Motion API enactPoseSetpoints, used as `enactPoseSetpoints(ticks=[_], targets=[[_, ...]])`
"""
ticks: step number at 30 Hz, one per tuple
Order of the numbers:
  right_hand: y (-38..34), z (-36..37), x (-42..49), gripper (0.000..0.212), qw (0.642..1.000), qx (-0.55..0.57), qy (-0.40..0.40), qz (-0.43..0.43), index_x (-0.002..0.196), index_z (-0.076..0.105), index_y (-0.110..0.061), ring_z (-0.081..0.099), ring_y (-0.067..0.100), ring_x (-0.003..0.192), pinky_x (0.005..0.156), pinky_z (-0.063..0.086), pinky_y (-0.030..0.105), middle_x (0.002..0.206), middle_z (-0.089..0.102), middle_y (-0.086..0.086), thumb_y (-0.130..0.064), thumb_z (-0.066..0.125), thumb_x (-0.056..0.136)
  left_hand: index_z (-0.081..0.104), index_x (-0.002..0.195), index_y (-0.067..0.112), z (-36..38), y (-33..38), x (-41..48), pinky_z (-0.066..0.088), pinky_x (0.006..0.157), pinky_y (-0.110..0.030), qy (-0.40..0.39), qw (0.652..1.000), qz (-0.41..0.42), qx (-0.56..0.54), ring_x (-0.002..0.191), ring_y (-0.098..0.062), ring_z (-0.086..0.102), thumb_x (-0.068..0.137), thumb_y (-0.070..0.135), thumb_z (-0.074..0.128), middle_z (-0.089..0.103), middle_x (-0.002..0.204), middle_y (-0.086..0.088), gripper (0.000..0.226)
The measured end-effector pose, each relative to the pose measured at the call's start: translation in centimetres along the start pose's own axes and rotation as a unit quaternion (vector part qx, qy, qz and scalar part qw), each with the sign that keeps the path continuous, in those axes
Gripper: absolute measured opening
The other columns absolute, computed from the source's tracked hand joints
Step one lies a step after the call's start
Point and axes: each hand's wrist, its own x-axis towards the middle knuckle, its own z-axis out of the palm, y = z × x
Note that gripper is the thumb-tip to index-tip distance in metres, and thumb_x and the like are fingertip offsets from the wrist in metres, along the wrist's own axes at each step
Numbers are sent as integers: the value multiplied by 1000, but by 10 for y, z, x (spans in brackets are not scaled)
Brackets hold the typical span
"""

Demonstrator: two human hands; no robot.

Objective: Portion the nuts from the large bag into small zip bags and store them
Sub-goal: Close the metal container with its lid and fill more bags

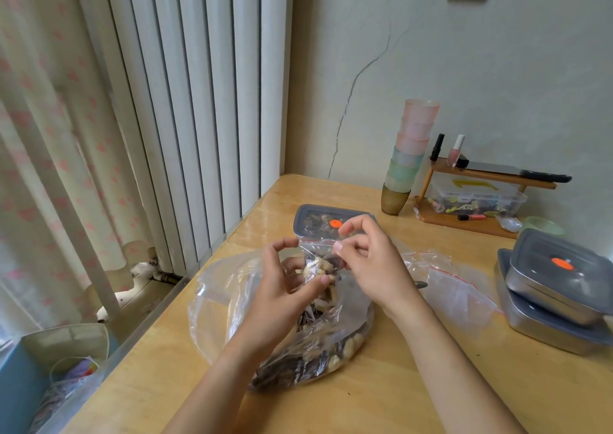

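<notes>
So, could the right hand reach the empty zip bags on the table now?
Likely yes, after letting go: the right hand pinches the small bag, but the empty bags lie just right of it, nothing between.

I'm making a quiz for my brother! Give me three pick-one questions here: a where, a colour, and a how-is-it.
1. Where is the small bag? A) in a cup B) held above the big bag C) on the floor
2. What colour is the dot on the far box? A) orange B) blue C) purple
3. The small bag is: A) empty B) torn in half C) holding nuts
Answers: 1 B, left hand and right hand pinch it there; 2 A, it is orange; 3 C, nuts show through it.
</notes>
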Motion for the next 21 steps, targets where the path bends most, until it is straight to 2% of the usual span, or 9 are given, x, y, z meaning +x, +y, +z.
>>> enactPoseSetpoints(ticks=[2, 4, 6, 9, 12, 16, 19, 21], targets=[[-2, 1, -1, 21, 999, -26, -4, -25, 95, 62, -35, 69, 22, 81, 79, 57, 49, 84, 72, -5, -14, 60, 101, 42, 129, 39, -1, -2, 0, 56, 75, -36, 4, 1000, 10, -1, 85, -32, 69, 89, 19, 79, 64, 110, -19, 59], [-6, 3, -2, 31, 998, -57, -14, -39, 89, 70, -33, 68, 9, 82, 77, 57, 37, 89, 72, -15, -9, 55, 102, 40, 134, 39, -2, -2, 0, 57, 77, -42, -2, 1000, 24, 8, 91, -42, 70, 93, 17, 75, 63, 114, -24, 58], [-10, 4, -3, 35, 997, -65, -24, -34, 91, 75, -33, 69, 4, 89, 81, 56, 26, 94, 74, -21, -9, 53, 102, 42, 141, 37, -2, -2, 0, 58, 81, -41, -14, 998, 43, 33, 94, -40, 71, 95, 14, 73, 64, 114, -19, 60], [-12, 2, -4, 24, 998, -39, -48, -20, 98, 77, -29, 66, -1, 94, 82, 50, 14, 98, 73, -18, -14, 58, 101, 50, 143, 36, -3, -3, 1, 59, 89, -39, -7, 996, 60, 66, 103, -32, 70, 91, 9, 77, 65, 117, -11, 64], [-10, -1, -3, 14, 997, -13, -77, -21, 102, 78, -28, 67, 2, 96, 89, 53, 20, 98, 72, -17, -21, 67, 98, 61, 134, 28, -5, -6, 4, 59, 87, -39, 19, 997, 56, 58, 106, -29, 71, 87, 7, 80, 70, 118, -2, 55], [-4, -1, 0, 20, 994, -7, -104, -14, 111, 77, -27, 70, 5, 100, 94, 58, 31, 103, 75, -10, -26, 79, 91, 64, 121, 16, -5, -6, 5, 55, 71, -28, 49, 998, 26, 16, 98, -32, 73, 80, 10, 84, 76, 106, -12, 46], [-3, -4, 2, 22, 994, -13, -109, -11, 112, 79, -27, 71, 4, 97, 93, 58, 31, 100, 77, -11, -25, 81, 90, 67, 118, 13, -4, -3, 5, 53, 67, -21, 52, 999, 14, 4, 94, -26, 75, 75, 17, 84, 77, 102, -12, 47], [-2, -6, 2, 19, 994, -13, -112, -6, 109, 80, -26, 73, 6, 94, 94, 59, 35, 97, 79, -10, -25, 81, 90, 69, 116, 10, -3, -2, 5, 53, 66, -19, 46, 999, 13, -1, 93, -24, 75, 77, 10, 83, 78, 102, -12, 41]])
